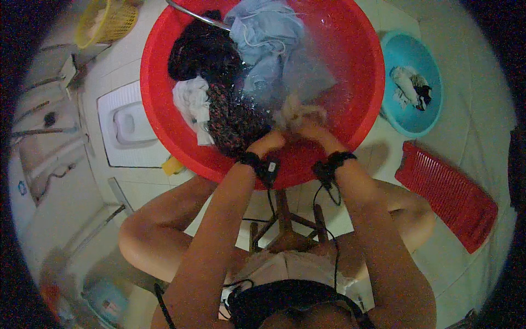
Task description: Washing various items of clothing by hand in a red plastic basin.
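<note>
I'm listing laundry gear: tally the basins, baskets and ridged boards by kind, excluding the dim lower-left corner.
Basins: 2 (round red plastic basin, round light-blue plastic basin)
Baskets: 1 (yellow perforated plastic basket)
Boards: 1 (red ridged plastic board)
Total: 4

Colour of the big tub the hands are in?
The tub is red; shows best in the head view.
</note>
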Demonstrator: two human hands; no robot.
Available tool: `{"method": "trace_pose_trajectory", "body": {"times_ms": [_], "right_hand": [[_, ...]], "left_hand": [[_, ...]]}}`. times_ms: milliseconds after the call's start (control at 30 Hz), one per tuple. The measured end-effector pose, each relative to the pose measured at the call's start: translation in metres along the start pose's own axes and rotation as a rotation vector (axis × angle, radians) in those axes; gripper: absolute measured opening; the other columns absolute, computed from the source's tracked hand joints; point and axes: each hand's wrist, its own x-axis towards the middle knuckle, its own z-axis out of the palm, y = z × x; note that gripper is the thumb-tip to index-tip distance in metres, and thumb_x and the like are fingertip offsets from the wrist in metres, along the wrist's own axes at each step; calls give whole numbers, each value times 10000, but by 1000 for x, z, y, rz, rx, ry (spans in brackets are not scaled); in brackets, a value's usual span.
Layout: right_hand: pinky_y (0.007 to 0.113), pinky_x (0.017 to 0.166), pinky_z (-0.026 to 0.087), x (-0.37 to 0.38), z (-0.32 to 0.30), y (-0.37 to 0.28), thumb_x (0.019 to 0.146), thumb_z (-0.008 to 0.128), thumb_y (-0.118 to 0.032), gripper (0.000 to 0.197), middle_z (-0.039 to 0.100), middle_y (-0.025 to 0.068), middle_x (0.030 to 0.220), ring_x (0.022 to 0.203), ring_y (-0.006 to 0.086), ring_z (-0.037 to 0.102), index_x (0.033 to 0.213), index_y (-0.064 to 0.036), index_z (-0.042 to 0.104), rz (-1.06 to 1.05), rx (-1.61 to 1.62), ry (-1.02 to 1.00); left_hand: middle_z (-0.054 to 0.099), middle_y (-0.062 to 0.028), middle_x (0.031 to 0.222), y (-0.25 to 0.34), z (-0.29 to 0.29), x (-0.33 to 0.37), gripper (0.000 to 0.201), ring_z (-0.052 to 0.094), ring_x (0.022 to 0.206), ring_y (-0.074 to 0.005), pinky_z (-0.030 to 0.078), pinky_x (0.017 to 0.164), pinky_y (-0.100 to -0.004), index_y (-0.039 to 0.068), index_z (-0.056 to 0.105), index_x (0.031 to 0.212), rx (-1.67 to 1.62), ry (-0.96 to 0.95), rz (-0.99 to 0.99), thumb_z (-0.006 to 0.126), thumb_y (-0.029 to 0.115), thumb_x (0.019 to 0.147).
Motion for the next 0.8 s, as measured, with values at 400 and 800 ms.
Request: {"method": "trace_pose_trajectory", "body": {"times_ms": [400, 800], "right_hand": [[444, 842, 320, -124, -149, -222, 710, 549, -116, 124, 568, 109, 852, 909, 275, 506, 827, -75, 556, -35, -259, 112], [363, 792, 420, -113, -163, -161, 781, 567, -246, 260, 573, 61, 873, 844, 211, 533, 957, -59, 527, 289, 574, 686]], "left_hand": [[517, -109, 1119, 155, -101, -99, 497, 507, 985, -248, 421, 842, -323, 65, 400, 1228, -1789, 208, -75, 347, 414, 878], [593, 15, 860, 204, -145, -133, 368, 512, 652, -66, 415, 560, -229, 112, 531, 1064, -1467, -266, 11, 471, 404, 846]]}}
